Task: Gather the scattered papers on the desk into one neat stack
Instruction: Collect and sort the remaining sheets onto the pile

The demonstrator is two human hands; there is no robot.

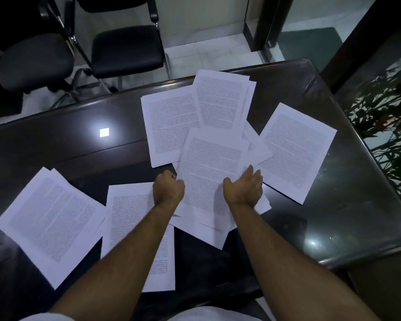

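Note:
Printed white papers lie scattered over a dark glossy desk (pixel 56 144). Both hands hold a loose bundle of sheets (pixel 208 172) in the middle, slightly lifted. My left hand (pixel 168 188) is closed on the bundle's left edge. My right hand (pixel 243 188) grips its right edge, fingers under the sheets. Two overlapping sheets (pixel 49 223) lie at the near left. One sheet (pixel 127 218) lies under my left forearm. Further back lie a sheet (pixel 169 126) and a small overlapping pile (pixel 222 100). Another sheet (pixel 294 149) rests at the right.
Two black chairs (pixel 125 49) stand beyond the desk's far edge. A potted plant (pixel 389 126) is past the right edge. A bright ceiling-light reflection (pixel 104 132) shows on the desk's left half. The near right corner of the desk is rounded.

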